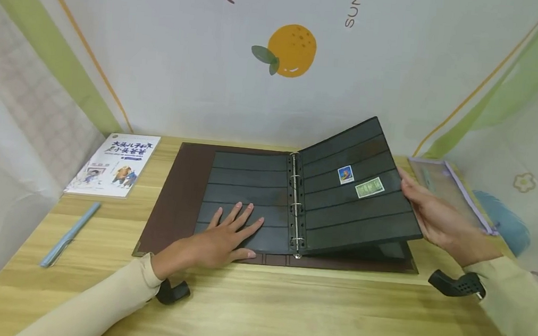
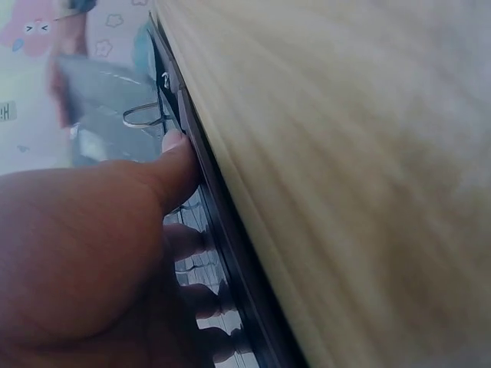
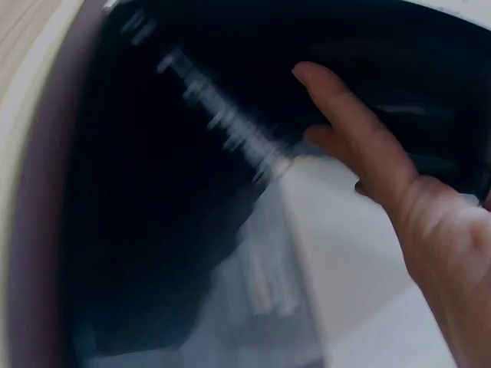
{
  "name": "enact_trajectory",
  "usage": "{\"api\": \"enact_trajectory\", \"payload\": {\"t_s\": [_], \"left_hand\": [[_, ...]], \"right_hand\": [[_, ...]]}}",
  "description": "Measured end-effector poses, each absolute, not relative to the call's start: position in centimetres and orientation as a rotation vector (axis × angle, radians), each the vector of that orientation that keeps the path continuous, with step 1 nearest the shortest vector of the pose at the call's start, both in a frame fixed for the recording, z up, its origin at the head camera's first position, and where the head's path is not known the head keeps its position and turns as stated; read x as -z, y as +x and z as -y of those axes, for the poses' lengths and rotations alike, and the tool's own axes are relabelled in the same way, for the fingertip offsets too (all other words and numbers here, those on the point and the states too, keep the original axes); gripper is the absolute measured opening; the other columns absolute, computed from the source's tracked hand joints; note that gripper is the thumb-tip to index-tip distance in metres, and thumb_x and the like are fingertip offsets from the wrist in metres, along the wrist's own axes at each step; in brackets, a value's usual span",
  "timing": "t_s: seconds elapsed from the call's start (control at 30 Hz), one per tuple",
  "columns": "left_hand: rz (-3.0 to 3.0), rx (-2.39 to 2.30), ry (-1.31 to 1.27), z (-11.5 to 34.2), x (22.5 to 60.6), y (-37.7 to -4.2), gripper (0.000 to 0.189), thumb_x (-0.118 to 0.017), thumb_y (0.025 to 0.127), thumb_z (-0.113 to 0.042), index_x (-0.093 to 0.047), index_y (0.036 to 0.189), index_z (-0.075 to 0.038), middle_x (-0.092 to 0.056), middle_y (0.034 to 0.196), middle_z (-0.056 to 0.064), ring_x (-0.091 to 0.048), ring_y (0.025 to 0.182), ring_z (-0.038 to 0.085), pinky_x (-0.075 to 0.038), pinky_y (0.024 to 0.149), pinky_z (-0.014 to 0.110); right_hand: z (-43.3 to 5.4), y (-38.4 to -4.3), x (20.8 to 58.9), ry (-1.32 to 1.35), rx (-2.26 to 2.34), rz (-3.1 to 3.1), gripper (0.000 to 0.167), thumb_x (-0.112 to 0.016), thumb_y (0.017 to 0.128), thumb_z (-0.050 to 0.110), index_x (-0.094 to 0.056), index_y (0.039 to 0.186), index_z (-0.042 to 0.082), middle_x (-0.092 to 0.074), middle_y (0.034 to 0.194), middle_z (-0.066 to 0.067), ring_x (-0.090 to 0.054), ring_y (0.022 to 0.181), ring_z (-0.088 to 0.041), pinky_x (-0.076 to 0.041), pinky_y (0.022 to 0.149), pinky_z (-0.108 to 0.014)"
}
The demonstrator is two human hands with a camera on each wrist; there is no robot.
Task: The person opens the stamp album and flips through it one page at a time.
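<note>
A stamp album with a brown cover [image 1: 173, 186] lies spread on the table, its metal rings [image 1: 296, 209] down the middle. My left hand [image 1: 219, 241] rests with spread fingers on the lower part of the black left page [image 1: 249, 169]; the left wrist view shows its thumb [image 2: 180, 157] along the album's front edge. At the right, my right hand [image 1: 442, 218] holds a black page [image 1: 341, 217] by its outer edge, raised and tilted off the album. On that page sit a blue stamp [image 1: 346, 175] and a green stamp [image 1: 370, 187]. The right wrist view is blurred.
To the left are a white booklet [image 1: 115, 165] with cartoon figures and a light blue pen [image 1: 70, 235]. A clear pouch with a purple edge [image 1: 451, 192] lies at the back right. Behind the wooden table [image 1: 285, 308] hangs a printed white curtain [image 1: 186, 75].
</note>
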State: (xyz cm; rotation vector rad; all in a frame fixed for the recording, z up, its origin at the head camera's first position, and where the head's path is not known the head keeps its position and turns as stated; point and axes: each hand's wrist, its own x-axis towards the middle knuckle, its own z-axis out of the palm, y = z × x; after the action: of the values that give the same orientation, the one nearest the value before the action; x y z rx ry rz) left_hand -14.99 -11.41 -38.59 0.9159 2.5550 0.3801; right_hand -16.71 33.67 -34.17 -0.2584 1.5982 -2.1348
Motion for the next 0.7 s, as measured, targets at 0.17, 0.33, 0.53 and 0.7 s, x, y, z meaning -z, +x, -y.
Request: {"api": "enact_trajectory", "payload": {"t_s": [0.17, 0.33, 0.53, 0.7], "left_hand": [[-2.555, -0.378, 0.918, 11.4, 38.7, -15.1, 0.073, -0.047, 0.105, -0.048, -0.014, 0.164, -0.022, 0.007, 0.171, 0.014, 0.011, 0.157, 0.038, 0.005, 0.121, 0.069], [-2.557, -0.364, 0.927, 11.3, 38.8, -15.1, 0.073, -0.046, 0.105, -0.049, -0.013, 0.164, -0.022, 0.008, 0.171, 0.014, 0.012, 0.157, 0.038, 0.005, 0.121, 0.069], [-2.565, -0.358, 0.907, 11.1, 38.5, -15.1, 0.074, -0.049, 0.104, -0.048, -0.015, 0.164, -0.021, 0.005, 0.171, 0.015, 0.01, 0.157, 0.038, 0.003, 0.121, 0.07], [-2.598, -0.367, 0.877, 10.4, 37.6, -15.0, 0.075, -0.057, 0.1, -0.047, -0.025, 0.162, -0.018, -0.006, 0.169, 0.019, 0.0, 0.157, 0.043, -0.007, 0.118, 0.074]], "right_hand": [[-31.4, -17.3, 29.5, -0.198, 2.089, -1.588, 0.065, -0.032, 0.112, 0.028, 0.009, 0.159, 0.042, 0.038, 0.158, 0.022, -0.021, 0.144, 0.015, -0.046, 0.094, -0.005], [-28.8, -17.8, 25.8, -0.108, 2.014, -1.631, 0.064, -0.038, 0.11, 0.032, -0.001, 0.16, 0.048, -0.025, 0.164, 0.011, -0.064, 0.116, 0.0, -0.058, 0.085, -0.019], [-25.5, -18.2, 23.2, -0.117, 1.805, -1.812, 0.059, -0.033, 0.109, 0.04, -0.003, 0.158, 0.052, -0.019, 0.166, -0.003, -0.068, 0.112, -0.01, -0.059, 0.091, -0.031], [-24.1, -18.2, 22.8, -0.093, 1.745, -1.846, 0.058, -0.03, 0.109, 0.041, 0.0, 0.158, 0.053, -0.03, 0.156, -0.005, -0.069, 0.101, -0.008, -0.059, 0.089, -0.03]]}}
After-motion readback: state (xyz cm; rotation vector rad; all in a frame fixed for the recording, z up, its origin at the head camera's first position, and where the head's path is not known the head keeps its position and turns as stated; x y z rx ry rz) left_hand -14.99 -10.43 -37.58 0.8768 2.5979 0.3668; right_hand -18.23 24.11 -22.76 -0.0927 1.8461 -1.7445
